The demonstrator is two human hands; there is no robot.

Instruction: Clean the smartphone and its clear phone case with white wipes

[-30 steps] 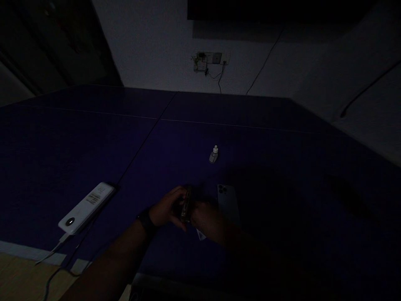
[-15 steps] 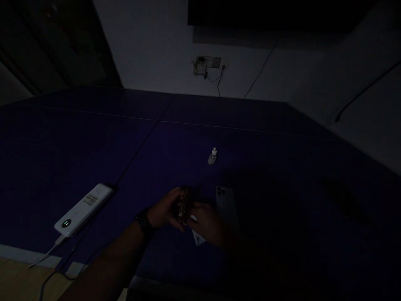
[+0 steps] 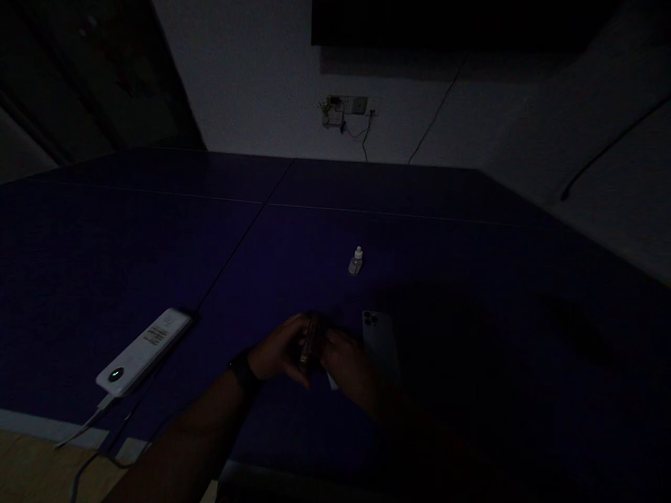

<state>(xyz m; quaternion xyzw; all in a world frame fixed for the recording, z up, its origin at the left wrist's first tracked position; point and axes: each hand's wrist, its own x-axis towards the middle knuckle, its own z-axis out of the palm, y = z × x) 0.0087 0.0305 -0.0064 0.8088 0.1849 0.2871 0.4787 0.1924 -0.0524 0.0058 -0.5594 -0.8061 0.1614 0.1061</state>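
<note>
My left hand [image 3: 280, 349], with a dark band on its wrist, is closed around a thin, dark, flat object [image 3: 311, 340] held up nearly edge-on. The dim light hides what kind of object it is. My right hand [image 3: 347, 363] is closed against the object's right side. A corner of a white cloth or tissue [image 3: 332, 382] shows below its fingers, the rest covered by the hand. Just right of that hand a phone [image 3: 381, 339] lies with its cameras up. Beyond both hands stands a small clear bottle [image 3: 356, 262] with a white cap.
A white power bank [image 3: 144, 353] with a lit display and a plugged-in cable [image 3: 87, 423] lies at the left on the dark blue table [image 3: 235, 279]. A dark shape [image 3: 576, 328], hard to make out, lies at the right. Wall sockets [image 3: 346, 108] with cords are behind the table.
My right hand has shifted slightly upward against the dark object, and less of the white cloth shows beneath it. My left hand keeps its hold.
</note>
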